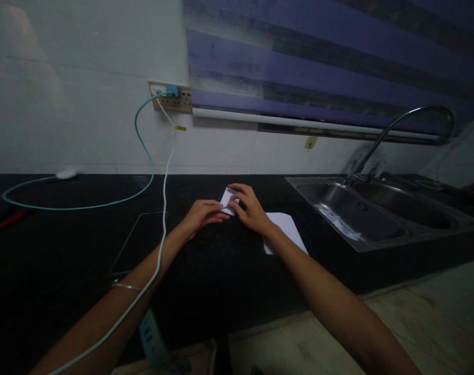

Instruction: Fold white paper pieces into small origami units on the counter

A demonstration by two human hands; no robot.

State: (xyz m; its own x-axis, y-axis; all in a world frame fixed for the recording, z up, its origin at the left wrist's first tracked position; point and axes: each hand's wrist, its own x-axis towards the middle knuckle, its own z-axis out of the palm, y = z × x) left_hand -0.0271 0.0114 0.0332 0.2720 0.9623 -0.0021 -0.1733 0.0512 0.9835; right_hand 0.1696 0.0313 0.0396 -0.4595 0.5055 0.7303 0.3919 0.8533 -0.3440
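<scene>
A small folded piece of white paper (226,197) is held between my two hands, a little above the dark countertop. My left hand (204,214) pinches its left lower edge with thumb and fingers. From the right, my right hand (248,206) grips the paper, its index finger along the top and its thumb near the middle. Fingers cover part of the folds. Beside my right wrist, white paper sheets (286,229) lie flat on the counter, partly hidden under the forearm.
A dark tablet-like slab (137,239) lies left of my left forearm. A white cable (164,192) runs from the wall socket (174,99) across that forearm. A teal cable (104,204) loops on the left. Right stands a double sink (299,183) with folded white papers (344,228) and a faucet (393,125).
</scene>
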